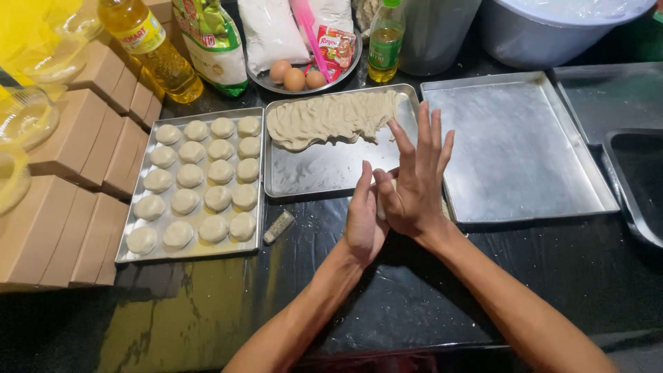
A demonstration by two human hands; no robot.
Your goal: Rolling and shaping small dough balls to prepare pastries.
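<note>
My left hand (364,220) and my right hand (417,176) are pressed palm to palm over the black tabletop, with a small piece of pale dough (382,206) between them; only a sliver of it shows. The right hand's fingers are spread upward. Just beyond the hands, a metal tray (324,169) holds a long flattened slab of dough (330,119). To the left, another tray (259,173) carries several round dough balls (200,181) in rows.
An empty metal tray (518,152) lies to the right, a dark tray (639,179) beyond it. A small scraper block (278,226) lies by the ball tray. Cardboard boxes (69,200) stand left. Oil bottles (153,52), flour bags, eggs (295,77) and a grey basin (552,27) line the back.
</note>
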